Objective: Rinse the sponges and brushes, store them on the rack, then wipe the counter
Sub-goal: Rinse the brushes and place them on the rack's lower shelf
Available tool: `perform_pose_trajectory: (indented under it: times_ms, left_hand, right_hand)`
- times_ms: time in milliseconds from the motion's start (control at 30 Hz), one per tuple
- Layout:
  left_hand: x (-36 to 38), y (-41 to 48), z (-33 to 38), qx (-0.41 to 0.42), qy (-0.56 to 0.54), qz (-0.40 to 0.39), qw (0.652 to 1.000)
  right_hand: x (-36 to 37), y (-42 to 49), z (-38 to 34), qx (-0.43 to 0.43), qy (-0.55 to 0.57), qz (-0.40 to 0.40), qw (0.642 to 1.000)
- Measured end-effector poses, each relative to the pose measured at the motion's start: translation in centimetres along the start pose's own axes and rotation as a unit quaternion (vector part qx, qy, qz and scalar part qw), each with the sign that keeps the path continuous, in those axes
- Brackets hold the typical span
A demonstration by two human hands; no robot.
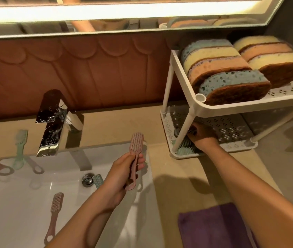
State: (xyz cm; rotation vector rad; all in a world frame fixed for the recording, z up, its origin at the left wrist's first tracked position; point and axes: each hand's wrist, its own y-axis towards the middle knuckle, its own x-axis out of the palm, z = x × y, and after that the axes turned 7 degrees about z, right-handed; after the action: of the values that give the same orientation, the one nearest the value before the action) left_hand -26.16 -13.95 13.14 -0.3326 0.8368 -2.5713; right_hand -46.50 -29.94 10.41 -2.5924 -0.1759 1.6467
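Upper right, the rack (183, 76) holds sponges (231, 74) on top. The right hand (202, 138) reaches its lower shelf, grip unclear. The left hand (124, 176) grips a pink brush (135, 154) over the sink (17, 203), which holds another brush (54, 213).

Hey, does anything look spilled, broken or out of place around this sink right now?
Nothing looks spilled or broken. The sponges lean in tidy rows on the rack. One brush lies loose in the sink, apparently still waiting to be stored.

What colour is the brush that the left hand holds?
Dusty pink: the brush in the left hand, seen best in the head view.
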Motion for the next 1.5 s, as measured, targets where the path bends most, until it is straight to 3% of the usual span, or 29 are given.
perform_pose_trajectory:
  times_ms: [200,733,933,1100,1267,1367,1500]
  left_hand:
    - [-0.9,0.5,-0.1,-0.022,-0.023,0.01,0.999]
    - [-0.2,-1.2,-0.6,-0.028,-0.042,0.01,0.999]
    - [1.1,-2.7,-1.3,0.004,0.016,-0.003,1.0]
    - [2.5,-3.6,-2.4,0.047,0.085,-0.049,0.994]
    - [4.3,-3.9,-3.0,0.177,0.218,-0.079,0.956]
    - [5.6,-3.7,-3.3,0.239,0.272,-0.096,0.927]
    - [7.0,-2.9,-3.4,0.24,0.312,-0.12,0.911]
  right_hand:
    - [0.7,1.2,-0.9,0.009,-0.046,-0.018,0.999]
    - [1.8,0.6,1.3,-0.061,-0.011,-0.046,0.997]
    - [0.2,-3.3,1.0,-0.043,0.171,0.022,0.984]
    - [-1.4,-10.0,-1.1,-0.027,0.355,-0.036,0.934]
    - [-0.3,-13.5,-1.6,0.007,0.456,-0.059,0.888]
    - [0.5,-14.0,-0.8,0.036,0.485,-0.013,0.874]
    - [0.8,-13.7,0.7,0.055,0.522,0.026,0.851]
